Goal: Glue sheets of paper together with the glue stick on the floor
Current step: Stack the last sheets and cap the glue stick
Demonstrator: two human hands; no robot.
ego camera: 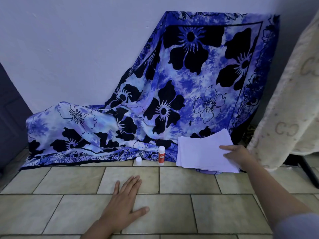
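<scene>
Tiled floor [172,213]. An uncapped glue stick [161,155] stands upright at the hem of a flowered cloth [86,135]; its cap [138,161] just to its left; a paper stack [203,154] to its right; left hand [124,200] flat on the tiles, nearer the camera.
</scene>
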